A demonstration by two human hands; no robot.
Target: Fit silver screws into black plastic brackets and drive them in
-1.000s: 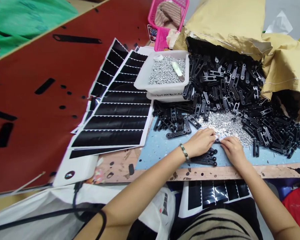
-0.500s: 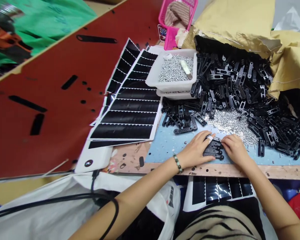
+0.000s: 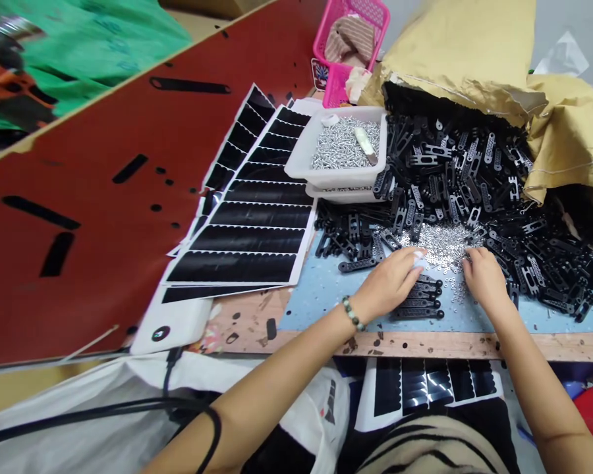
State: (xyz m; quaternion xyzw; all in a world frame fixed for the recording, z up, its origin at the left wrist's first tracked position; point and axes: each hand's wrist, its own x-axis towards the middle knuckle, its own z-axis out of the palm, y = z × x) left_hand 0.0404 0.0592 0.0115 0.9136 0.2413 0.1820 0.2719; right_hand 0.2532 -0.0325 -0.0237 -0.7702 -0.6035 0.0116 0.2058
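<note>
Several black plastic parts (image 3: 418,304) lie side by side in a row on the blue mat (image 3: 311,306). Just above and left of that row is my left hand (image 3: 388,280), its thumb and fingertips near the silver hardware; a white wrap shows on one finger. Whether it holds anything is too small to tell. My right hand (image 3: 484,276) reaches to the right side of the small silver nuts and screws (image 3: 442,247), fingers bent down at them. What lies between its fingertips is hidden.
Behind lies a large heap of black parts (image 3: 454,171) spilling from yellow sacks (image 3: 464,59). A white tub of screws (image 3: 301,161) stands left of it, beside black label sheets (image 3: 257,227). A pink basket (image 3: 320,39) is farther back. A red board (image 3: 103,237) slants at the left.
My right hand has moved away from the row of parts, up and right to the silver hardware. My left hand has lifted off the row, which is now more exposed.
</note>
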